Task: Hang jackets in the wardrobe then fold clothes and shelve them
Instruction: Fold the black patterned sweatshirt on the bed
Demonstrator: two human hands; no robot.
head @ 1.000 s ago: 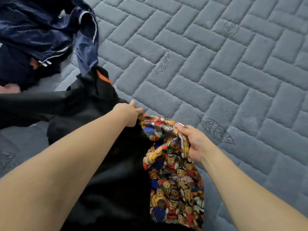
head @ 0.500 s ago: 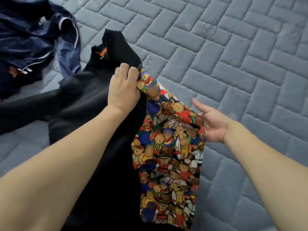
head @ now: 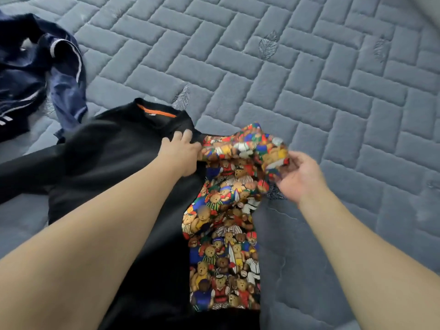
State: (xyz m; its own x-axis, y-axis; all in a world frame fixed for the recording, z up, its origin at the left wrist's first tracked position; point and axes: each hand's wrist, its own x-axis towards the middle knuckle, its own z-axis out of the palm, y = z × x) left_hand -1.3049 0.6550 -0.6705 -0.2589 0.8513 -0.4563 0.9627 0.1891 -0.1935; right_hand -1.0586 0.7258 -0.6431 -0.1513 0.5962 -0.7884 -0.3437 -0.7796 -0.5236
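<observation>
There are two hands: one left hand (head: 181, 155) and one right hand (head: 300, 177). There are two bare arms too, one on each side. There is one black top (head: 114, 160) with one orange strip (head: 156, 112) at its neck. There is one bright cloth with teddy bears (head: 226, 225) all over it; the bears are too many to count. There is one dark blue piece of clothing (head: 35, 67) with white stripes in the corner. There is one gray quilted cover (head: 321, 96) under it all. I can see four stitched leaves on it, and one is this leaf (head: 268, 45).
</observation>
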